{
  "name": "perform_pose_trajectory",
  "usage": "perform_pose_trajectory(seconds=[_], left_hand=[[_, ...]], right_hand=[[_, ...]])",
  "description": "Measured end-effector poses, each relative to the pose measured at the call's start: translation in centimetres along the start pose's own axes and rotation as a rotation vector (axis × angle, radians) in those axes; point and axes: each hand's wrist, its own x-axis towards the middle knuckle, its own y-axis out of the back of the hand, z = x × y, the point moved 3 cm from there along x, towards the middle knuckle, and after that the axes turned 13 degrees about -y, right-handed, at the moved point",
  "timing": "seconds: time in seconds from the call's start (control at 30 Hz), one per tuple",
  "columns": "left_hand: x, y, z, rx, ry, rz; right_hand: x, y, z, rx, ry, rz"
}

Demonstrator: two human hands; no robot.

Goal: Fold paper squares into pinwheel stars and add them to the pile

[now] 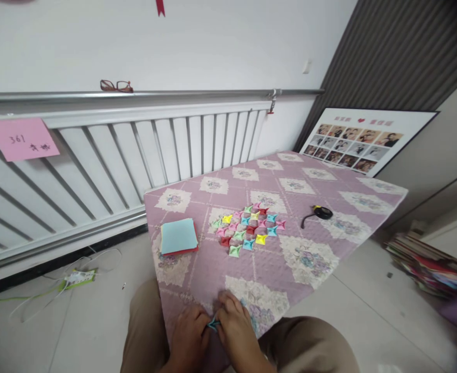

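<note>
Between my two hands, low over the near edge of the table, is a small blue folded paper piece [213, 324]. My left hand [190, 331] has its fingers closed on the left side of it. From the right, my right hand [234, 324] pinches the other side. Much of the paper is hidden by the fingers. Farther up the cloth sit several small folded paper pieces [251, 229] in pink, red, yellow, green and blue, grouped in rows. A stack of square paper sheets [179, 236], light blue on top, lies to their left.
A purple patterned tablecloth [213, 274] covers the table. A black tape measure [323, 212] with a strap lies at the right. Behind stand a white radiator [174, 140] and a photo board [353, 142]. A power strip [79, 278] with cables is on the floor at left.
</note>
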Motion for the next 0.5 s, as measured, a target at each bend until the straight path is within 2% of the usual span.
perform_pose_trajectory(seconds=[0.13,0.27,0.37,0.5], left_hand=[[0.0,-0.6,-0.6,0.020,-0.031,-0.023],[0.4,-1.5,-1.7,0.031,-0.102,-0.024],[1.6,-1.8,-1.9,0.047,-0.105,-0.040],[4.8,-1.8,-0.9,0.087,0.029,-0.049]], right_hand=[[-0.1,-0.2,0.8,0.002,0.001,0.030],[0.3,1.2,2.1,-0.005,-0.006,0.103],[1.0,3.4,4.5,-0.028,-0.034,0.151],[2.6,6.4,9.2,-0.069,-0.085,0.175]])
